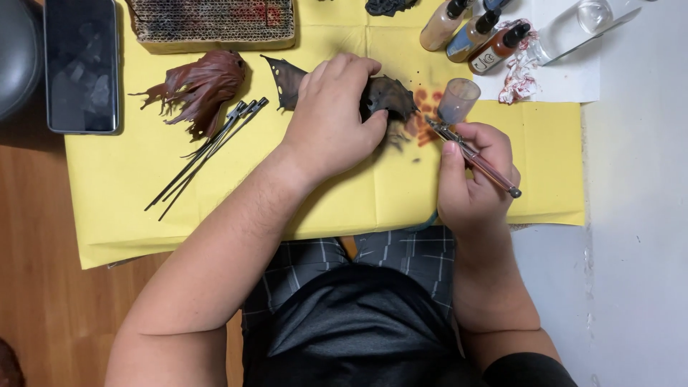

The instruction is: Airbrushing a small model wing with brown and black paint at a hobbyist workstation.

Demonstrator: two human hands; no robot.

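Seated person, head view looking down over a yellow paper sheet [215,208] spread on the floor. Left hand [333,118] lies over a dark, jagged wing-shaped model part [390,94] at the far middle of the sheet, fingers curled down round its left edge and thumb pressed at its near side; the part looks pinned or lightly lifted, cannot tell which. Right hand [473,179] is closed in a pen grip on a slim metal airbrush [473,156], its clear paint cup [459,99] upright above the nozzle, the tip aimed left at the part's right edge and just beside it. Reddish-brown overspray spots [423,118] mark the paper under the tip. A second dark wing piece [287,80] lies just left of the left hand; a reddish-brown ragged piece [204,84] farther left, thin metal rods [208,154] beside it. Far right: three dropper bottles [476,32] on white paper, a stained tissue [519,68]. A phone [81,64] lies far left. Judgement: the spraying step on the held part is in hand. The next pass calls for a steady tip kept close without touching, and the left fingers clear of the spray line.
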